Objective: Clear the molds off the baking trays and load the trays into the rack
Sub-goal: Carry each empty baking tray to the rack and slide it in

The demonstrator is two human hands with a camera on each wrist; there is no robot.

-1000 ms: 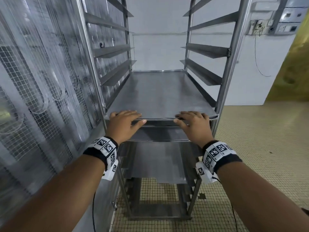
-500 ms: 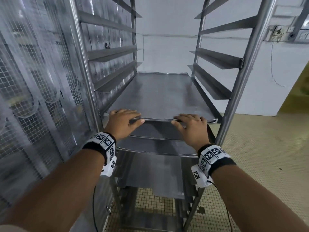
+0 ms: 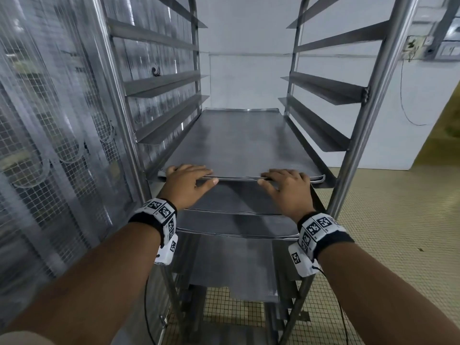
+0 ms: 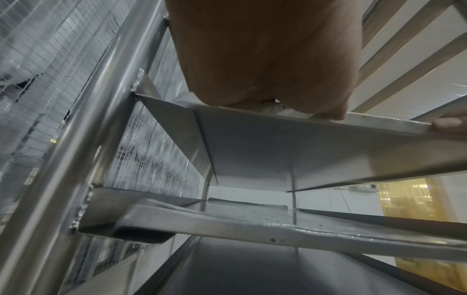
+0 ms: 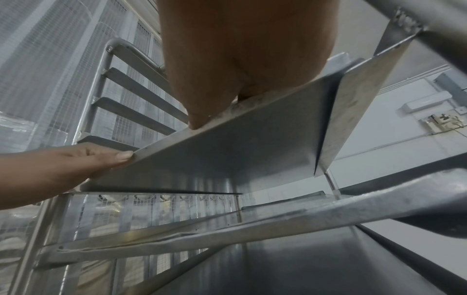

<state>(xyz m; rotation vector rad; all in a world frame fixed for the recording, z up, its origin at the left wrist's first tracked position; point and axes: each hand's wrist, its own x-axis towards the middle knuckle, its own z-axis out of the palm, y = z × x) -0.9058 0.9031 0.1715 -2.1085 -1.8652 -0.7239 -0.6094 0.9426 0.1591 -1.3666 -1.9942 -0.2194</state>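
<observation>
A bare steel baking tray lies on a pair of rails in the tall metal rack, with no molds on it. My left hand rests on the tray's near rim at the left, fingers flat on top and thumb along the front edge. My right hand lies the same way at the right. From below, the left wrist view shows my left palm on the tray's underside edge. The right wrist view shows my right palm pressing the tray rim.
Two more trays sit on lower rails, jutting out nearer to me. Empty rails run above on both sides. A wire-mesh partition stands close on the left. Tiled floor spreads to the right.
Both hands have slid the top tray deeper into the rack, and the view has moved closer. The hands keep the same hold on the rim.
</observation>
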